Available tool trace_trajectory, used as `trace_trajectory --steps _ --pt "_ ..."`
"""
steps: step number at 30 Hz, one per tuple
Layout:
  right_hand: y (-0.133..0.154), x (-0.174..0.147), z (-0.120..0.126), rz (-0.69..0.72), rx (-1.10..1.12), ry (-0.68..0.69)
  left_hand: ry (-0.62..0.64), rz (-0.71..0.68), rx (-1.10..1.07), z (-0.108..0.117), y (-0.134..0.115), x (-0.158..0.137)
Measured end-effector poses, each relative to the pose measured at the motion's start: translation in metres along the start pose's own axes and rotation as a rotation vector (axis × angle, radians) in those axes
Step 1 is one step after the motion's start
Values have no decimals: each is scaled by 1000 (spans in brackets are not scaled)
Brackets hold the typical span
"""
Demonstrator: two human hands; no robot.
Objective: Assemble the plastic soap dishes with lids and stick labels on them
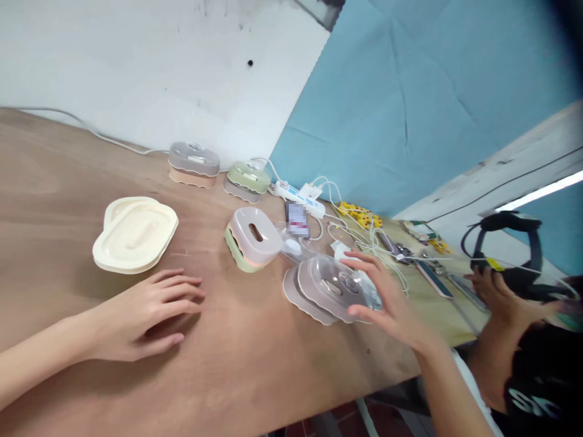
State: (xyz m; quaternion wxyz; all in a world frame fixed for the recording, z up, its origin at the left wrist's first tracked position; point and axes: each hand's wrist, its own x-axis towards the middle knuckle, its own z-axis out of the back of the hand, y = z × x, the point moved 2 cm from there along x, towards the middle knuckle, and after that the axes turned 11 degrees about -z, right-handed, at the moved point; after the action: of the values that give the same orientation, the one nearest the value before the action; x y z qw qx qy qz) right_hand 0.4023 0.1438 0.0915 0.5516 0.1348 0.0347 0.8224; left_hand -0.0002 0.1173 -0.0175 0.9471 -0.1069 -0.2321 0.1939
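My left hand (148,312) rests over the wooden table with its fingers stretched out and nothing in them. Just beyond it lie two overlapping cream rounded-rectangular trays or lids (136,237). My right hand (387,294) is spread at the right side of a clear greyish oval cover with a wavy edge (325,282), thumb and fingers apart; whether they touch it I cannot tell. Beneath this cover, and shifted left, is a second grey wavy-edged piece (298,297). Between my hands stands a pale pink slotted box-shaped piece (259,233) nested over a green one (239,252).
At the wall sit a grey-and-tan stacked pair (194,164) and a green-and-grey pair (247,181). A white power strip (300,199), a phone (297,220) and tangled cables crowd the right back. Another person's hand (505,297) is near a black headset (510,243) at right.
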Motion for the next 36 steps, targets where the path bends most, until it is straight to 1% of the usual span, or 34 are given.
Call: trace_trajectory --steps 2,3,4,5,7,8,10,12,14,15,17,19,20,21,22,24,26,27,29,31,34,36 --pt "15 19 6 65 22 -126 -79 -63 59 7 1 1" --pt "22 31 6 85 4 -151 -131 -61 134 12 3 1" --pt "30 45 4 87 -42 -137 -184 -25 233 17 6 0" --pt "37 59 1 69 -115 -84 -228 40 341 21 10 -1" --pt "48 87 -8 -10 -316 86 -274 227 519 29 20 -5" --pt "52 99 -14 -62 -420 173 -278 329 581 32 25 -7" --pt "57 118 -23 -146 -568 304 -266 509 656 35 34 -11" --pt "58 131 -31 -187 -613 388 -241 631 670 34 40 -14" --pt "57 137 -37 -193 -590 440 -234 691 632 34 42 -15" --pt "55 139 -39 -195 -577 459 -242 694 601 34 42 -15" --pt "53 139 -41 -203 -553 476 -286 642 536 36 39 -14" --pt "55 138 -40 -214 -528 447 -343 525 450 38 35 -12" --pt "58 136 -39 -219 -513 416 -351 448 384 38 32 -11" --pt "62 135 -38 -222 -501 375 -333 364 302 37 28 -9" --pt "67 133 -37 -223 -476 324 -285 275 210 34 24 -7" --pt "81 129 -37 -223 -361 228 -134 102 19 26 12 -3" --pt "97 124 -42 -224 -214 196 18 -22 -130 16 -1 2" --pt "104 122 -45 -223 -158 206 78 -50 -184 12 -6 4" --pt "116 120 -54 -222 -130 256 158 -35 -245 8 -14 6" --pt "121 120 -60 -229 -143 299 176 33 -245 7 -15 6" --pt "119 123 -58 -285 -86 321 60 190 -194 10 -4 2" --pt "115 123 -51 -305 9 275 -41 291 -202 11 7 -3"
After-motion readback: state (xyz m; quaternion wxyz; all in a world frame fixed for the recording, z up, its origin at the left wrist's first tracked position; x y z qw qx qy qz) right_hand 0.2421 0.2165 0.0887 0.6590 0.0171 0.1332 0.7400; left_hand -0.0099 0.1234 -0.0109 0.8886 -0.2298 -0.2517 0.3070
